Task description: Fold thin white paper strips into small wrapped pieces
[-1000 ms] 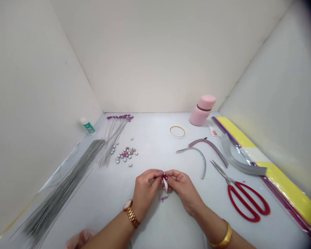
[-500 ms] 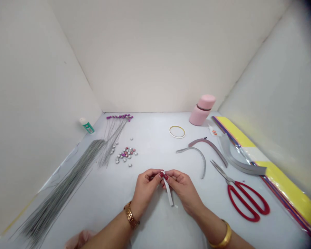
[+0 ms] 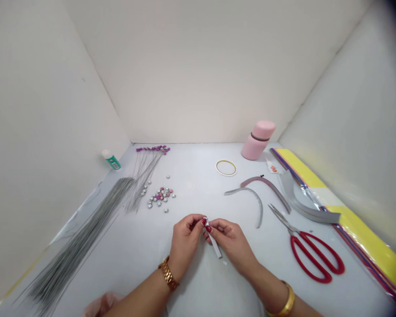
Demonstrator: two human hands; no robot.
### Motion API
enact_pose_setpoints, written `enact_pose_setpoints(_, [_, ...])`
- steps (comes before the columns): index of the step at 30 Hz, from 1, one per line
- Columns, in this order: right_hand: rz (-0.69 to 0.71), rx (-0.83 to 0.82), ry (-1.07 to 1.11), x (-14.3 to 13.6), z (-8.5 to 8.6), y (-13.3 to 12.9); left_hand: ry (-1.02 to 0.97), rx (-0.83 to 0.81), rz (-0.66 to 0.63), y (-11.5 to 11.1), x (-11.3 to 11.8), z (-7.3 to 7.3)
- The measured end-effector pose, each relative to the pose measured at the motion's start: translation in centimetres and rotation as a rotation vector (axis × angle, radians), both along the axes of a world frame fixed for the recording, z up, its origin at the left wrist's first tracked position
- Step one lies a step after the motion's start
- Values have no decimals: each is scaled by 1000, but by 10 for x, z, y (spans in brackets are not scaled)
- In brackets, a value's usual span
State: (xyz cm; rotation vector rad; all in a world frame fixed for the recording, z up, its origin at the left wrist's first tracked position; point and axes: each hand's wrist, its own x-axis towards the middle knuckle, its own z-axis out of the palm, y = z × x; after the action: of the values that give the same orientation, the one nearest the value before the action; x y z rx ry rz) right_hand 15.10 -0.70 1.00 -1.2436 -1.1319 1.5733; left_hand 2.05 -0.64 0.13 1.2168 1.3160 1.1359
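Near the front middle of the table, a narrow whitish paper strip hangs from my fingertips, its free end pointing down toward me. My left hand pinches the strip's upper end between thumb and fingers. Right beside it, my right hand grips the same strip just below, thumb pressed on it. The top of the strip looks folded, though fingers partly cover it. A tiny white scrap lies just below the strip. Ahead and to the left sits a cluster of small folded stars, silver, pink and purple.
Red-handled scissors lie at right, beside curved grey strips and yellow packaged sheets. A tape roll and pink bottle are farther back. Left are grey wires, purple-tipped stems and a glue stick.
Both hands have shifted slightly left with the strip. My right thumb sits a little lower on it, and the hanging end looks slightly shorter and more slanted.
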Motion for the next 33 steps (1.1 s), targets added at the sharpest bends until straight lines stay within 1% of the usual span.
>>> enact_pose_setpoints(3, [-7,-9,0,0,-1,0,84,75,4,-1,-2,0])
enact_pose_setpoints(6, [-13,-19,16,-1,-1,-1,148,151,-20,-1,-5,0])
enact_pose_setpoints(9, [-15,-16,32,-1,-1,-1,169,198,-62,-1,-6,2])
enact_pose_setpoints(12, [-26,-13,43,1,-3,0,149,214,-104,-2,-6,5])
enact_pose_setpoints(15, [-40,-23,50,2,-5,1,102,185,-109,-3,-4,4])
enact_pose_setpoints(19, [-37,-53,61,2,-6,2,14,96,-86,1,-4,1])
enact_pose_setpoints(26, [-13,-95,58,1,-5,1,-82,11,-123,6,-6,-1])
enact_pose_setpoints(33, [-4,-125,66,1,-2,1,-63,-34,-19,5,-3,-5])
